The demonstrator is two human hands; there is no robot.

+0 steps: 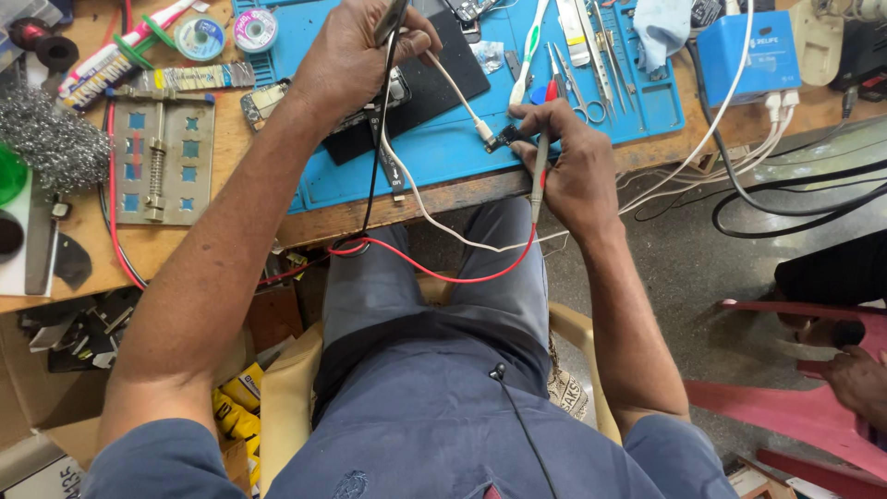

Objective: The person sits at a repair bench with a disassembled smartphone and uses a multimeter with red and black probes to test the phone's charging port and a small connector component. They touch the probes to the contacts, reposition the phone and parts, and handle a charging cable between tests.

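Observation:
My left hand (356,57) grips a black test probe (392,20) with a black lead, held over a dark phone (434,69) lying on the blue work mat (443,148). My right hand (568,157) holds a grey probe with a red tip (542,157) and red lead, and pinches a small dark connector board (505,139) at the end of a white cable (453,88) near the mat's front edge. The red and black leads droop over my lap.
Tweezers, scissors and a toothbrush (577,55) lie on the mat's right part. A blue box (748,55) with white cables stands at right. A metal jig (162,162), steel wool (51,139) and solder spools (226,32) sit left. Another person's hand (855,374) rests on a red chair.

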